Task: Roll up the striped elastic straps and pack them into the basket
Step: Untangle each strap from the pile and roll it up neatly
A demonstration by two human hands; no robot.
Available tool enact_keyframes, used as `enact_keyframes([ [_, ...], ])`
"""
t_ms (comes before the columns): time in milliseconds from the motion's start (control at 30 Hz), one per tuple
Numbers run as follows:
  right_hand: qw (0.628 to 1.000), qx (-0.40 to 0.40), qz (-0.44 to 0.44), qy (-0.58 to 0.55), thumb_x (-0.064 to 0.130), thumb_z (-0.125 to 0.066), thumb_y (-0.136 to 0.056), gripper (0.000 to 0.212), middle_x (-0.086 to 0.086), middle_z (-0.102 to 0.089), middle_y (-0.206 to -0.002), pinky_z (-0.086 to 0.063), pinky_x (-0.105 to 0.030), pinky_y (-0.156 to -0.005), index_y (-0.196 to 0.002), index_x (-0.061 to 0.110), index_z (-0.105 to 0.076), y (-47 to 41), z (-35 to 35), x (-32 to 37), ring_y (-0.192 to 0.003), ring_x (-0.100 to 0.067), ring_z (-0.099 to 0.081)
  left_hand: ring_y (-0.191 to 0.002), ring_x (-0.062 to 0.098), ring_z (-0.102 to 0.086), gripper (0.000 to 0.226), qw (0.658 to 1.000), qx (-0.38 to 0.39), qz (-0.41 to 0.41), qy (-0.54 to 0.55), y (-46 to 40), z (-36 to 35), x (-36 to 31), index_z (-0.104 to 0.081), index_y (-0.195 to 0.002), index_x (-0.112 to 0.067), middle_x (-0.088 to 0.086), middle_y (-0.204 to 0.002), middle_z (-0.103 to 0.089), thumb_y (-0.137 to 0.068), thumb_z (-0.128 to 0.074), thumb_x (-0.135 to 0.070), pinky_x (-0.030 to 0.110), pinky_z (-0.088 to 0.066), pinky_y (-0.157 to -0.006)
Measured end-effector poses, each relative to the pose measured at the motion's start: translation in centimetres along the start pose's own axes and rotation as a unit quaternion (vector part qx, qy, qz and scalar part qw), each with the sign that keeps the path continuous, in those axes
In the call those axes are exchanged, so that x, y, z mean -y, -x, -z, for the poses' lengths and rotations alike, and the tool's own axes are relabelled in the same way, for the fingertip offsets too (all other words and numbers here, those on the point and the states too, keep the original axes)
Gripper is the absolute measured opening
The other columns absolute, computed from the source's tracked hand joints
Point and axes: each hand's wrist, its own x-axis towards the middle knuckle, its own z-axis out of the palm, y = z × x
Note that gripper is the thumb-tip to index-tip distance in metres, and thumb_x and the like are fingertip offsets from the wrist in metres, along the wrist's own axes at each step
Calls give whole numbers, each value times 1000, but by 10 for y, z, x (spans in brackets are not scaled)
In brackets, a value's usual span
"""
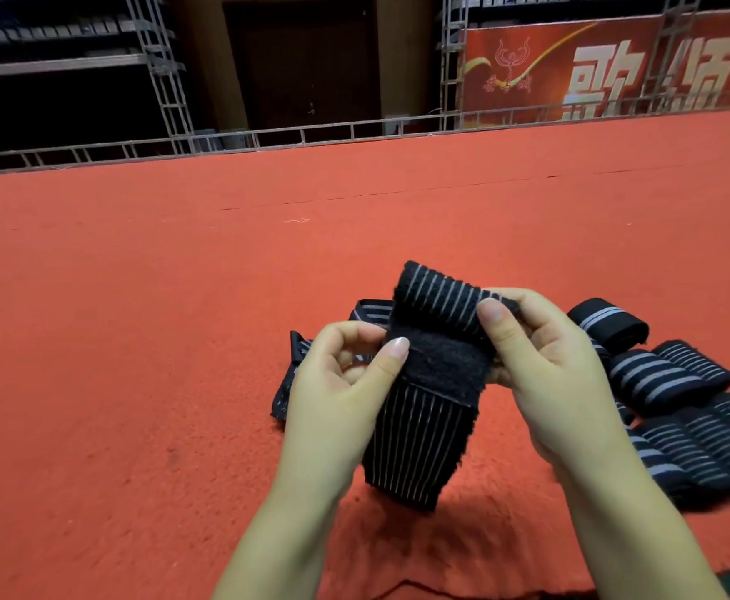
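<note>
Both hands, left grip [346, 374] and right grip [540, 361] pinching black white-striped strap [424, 409], fuzzy patch folded over

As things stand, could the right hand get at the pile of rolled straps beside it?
Probably yes, once freed: the right hand is pinching the striped strap with the left hand. The rolled straps lie just to its right on the red carpet, nothing between.
</note>
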Motion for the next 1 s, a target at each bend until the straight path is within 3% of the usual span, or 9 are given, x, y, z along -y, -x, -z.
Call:
enact_keyframes([
  [100, 1000, 8, 6, -16, 41, -63, -86, 21, 6, -70, -81, -53, -26, -57, -91, 21, -68, -1, 2, 2, -74, -8, -64, -56, 20, -44, 19, 1000, 18, 23, 3, -1, 3, -3, -65, -79, -25, 7, -71, -53, -71, -78, -36, 27, -34, -50],
  [200, 1000, 10, 10, -25, 35, -56, -82, 24, 8, -70, -79, -52, -23, -56, -95, 18, -65, 0, 4, 5, -74, -5, -64, -44, 8, -39, 23, 999, 35, 25, 9, -1, 5, -6, -61, -75, -16, -1, -63, -54, -71, -77, -32, 19, -30, -40],
  [333, 997, -8, 35, 67, 44, -65, -87, 20, 6, -70, -80, -57, -37, -64, -95, 26, -67, 0, 9, 4, -76, -9, -65, -44, 8, -34, 23, 999, 35, 21, 2, -2, 4, -5, -58, -68, -23, -7, -55, -46, -87, -69, -20, 23, -25, -43],
  [433, 991, -19, 56, 121, 50, -58, -81, 23, 12, -69, -80, -56, -45, -73, -93, 32, -66, 0, 12, 3, -79, -7, -66, -45, 14, -27, 19, 998, 46, 29, 13, 0, 2, -8, -57, -66, -27, 2, -55, -38, -81, -68, -31, 21, -22, -44],
  [533, 987, -20, 79, 139, 37, -61, -86, 7, 16, -69, -81, -55, -32, -73, -91, 33, -65, 2, 11, 1, -77, -1, -64, -41, 14, -31, 24, 998, 37, 46, 33, 2, 1, -8, -54, -70, -21, 5, -54, -42, -90, -67, -21, 19, -25, -38],
  [633, 980, -14, 104, 166, 30, -63, -88, 6, 19, -68, -86, -48, -15, -70, -90, 35, -63, 5, 10, 1, -79, 0, -63, -38, 13, -41, 7, 995, 47, 77, 51, 3, 1, -10, -54, -88, -14, 3, -56, -52, -93, -59, -16, 19, -28, -36],
  [733, 975, -11, 114, 192, 30, -62, -84, 10, 21, -68, -91, -48, -14, -72, -93, 34, -66, 6, 8, 3, -83, -3, -64, -50, 8, -58, 22, 983, 88, 131, 97, 2, 0, -14, -60, -111, -11, 0, -71, -67, -91, -58, -20, 19, -41, -41],
  [900, 969, 14, 131, 208, 25, -67, -80, 16, 18, -69, -93, -44, -7, -75, -95, 32, -69, 7, 3, 2, -85, 0, -64, -89, 21, -71, 45, 975, 132, 123, 129, 0, -3, -16, -66, -109, -4, 13, -100, -74, -81, -57, -37, 26, -57, -72],
  [1000, 974, 43, 116, 188, 16, -75, -80, 21, 12, -72, -91, -45, -9, -75, -94, 31, -71, 7, 3, 1, -84, -3, -64, -90, 17, -71, 45, 980, 111, 106, 125, -2, -5, -15, -68, -106, -12, 8, -99, -75, -78, -56, -45, 24, -56, -72],
])
